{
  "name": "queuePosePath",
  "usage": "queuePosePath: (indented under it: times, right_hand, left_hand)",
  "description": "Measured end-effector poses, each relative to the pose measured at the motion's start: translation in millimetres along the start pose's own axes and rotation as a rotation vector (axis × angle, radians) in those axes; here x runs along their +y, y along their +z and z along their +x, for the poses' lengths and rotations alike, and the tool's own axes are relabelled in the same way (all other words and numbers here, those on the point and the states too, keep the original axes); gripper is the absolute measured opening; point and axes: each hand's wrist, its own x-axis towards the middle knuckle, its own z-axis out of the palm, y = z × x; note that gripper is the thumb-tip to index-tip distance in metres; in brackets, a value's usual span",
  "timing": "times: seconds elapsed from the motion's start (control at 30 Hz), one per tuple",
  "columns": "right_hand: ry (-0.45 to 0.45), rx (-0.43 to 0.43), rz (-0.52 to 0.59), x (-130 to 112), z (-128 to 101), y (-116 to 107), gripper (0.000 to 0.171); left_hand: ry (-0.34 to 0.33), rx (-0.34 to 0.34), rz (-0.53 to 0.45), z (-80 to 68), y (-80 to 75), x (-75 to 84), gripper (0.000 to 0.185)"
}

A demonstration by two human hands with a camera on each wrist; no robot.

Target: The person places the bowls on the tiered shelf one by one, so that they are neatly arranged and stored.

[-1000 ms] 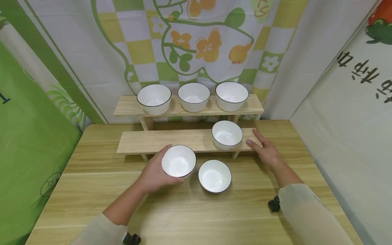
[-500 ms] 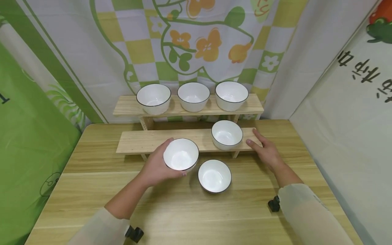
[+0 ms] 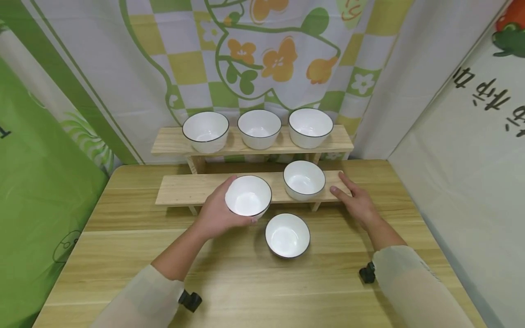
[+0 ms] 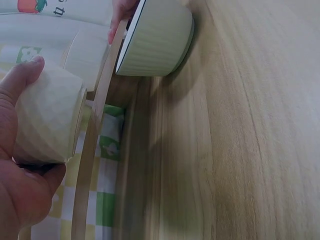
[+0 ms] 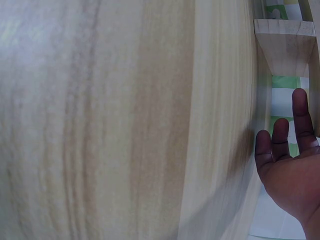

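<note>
My left hand (image 3: 217, 210) grips a white, dark-rimmed bowl (image 3: 248, 196) by its left side, over the front edge of the lower wooden shelf (image 3: 190, 189). In the left wrist view, thumb and fingers span the textured outside of this bowl (image 4: 47, 115). A similar bowl (image 3: 304, 180) stands on that shelf toward the right. Another bowl (image 3: 287, 235) sits on the table in front. At the shelf's right end rests my right hand (image 3: 357, 202), thumb and index finger on the board. The right wrist view has several straight fingers of this hand (image 5: 287, 165) beside the shelf.
Behind and higher, an upper wooden shelf (image 3: 170, 141) bears three matching bowls, the left one (image 3: 206, 133) near its left end. A patterned cloth (image 3: 275, 59) hangs behind the wooden table (image 3: 262, 291). A white panel (image 3: 463, 159) borders the right side.
My left hand has carried its bowl forward, up and slightly right, from over the table to the lower shelf's front edge. The right hand has stayed put.
</note>
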Motion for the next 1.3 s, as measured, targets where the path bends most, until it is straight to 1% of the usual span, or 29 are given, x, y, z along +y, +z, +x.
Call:
queuePosePath:
  times: [0.13, 0.3, 0.37, 0.6, 0.8, 1.1, 1.3]
  right_hand:
    - [0.002, -0.002, 0.004, 0.4, 0.2, -0.3, 0.087]
    - [0.000, 0.000, -0.006, -0.2, 0.2, -0.6, 0.087]
    - [0.000, 0.001, -0.007, -0.5, 0.2, -0.7, 0.087]
    - [0.005, 0.001, -0.013, -1.0, -0.1, -0.7, 0.087]
    - [0.022, -0.003, -0.020, -1.2, -2.0, -0.6, 0.089]
    - [0.009, 0.005, -0.021, -0.2, -0.6, -0.5, 0.088]
    - [0.007, 0.003, -0.017, 0.8, 0.7, 0.6, 0.088]
  left_hand:
    - [-0.009, 0.008, -0.002, 5.3, 3.3, 0.9, 0.114]
    - [-0.086, 0.021, 0.028, 9.8, 6.0, 2.5, 0.131]
    - [-0.103, 0.029, 0.035, 12.0, 7.2, 3.1, 0.133]
    - [-0.095, 0.060, 0.020, 21.1, 13.1, 3.4, 0.131]
    - [-0.083, 0.070, 0.018, 29.1, 20.1, 1.2, 0.131]
    - [-0.067, 0.075, -0.001, 38.6, 25.2, 2.4, 0.132]
    - [-0.086, 0.086, 0.008, 44.6, 27.9, 2.4, 0.130]
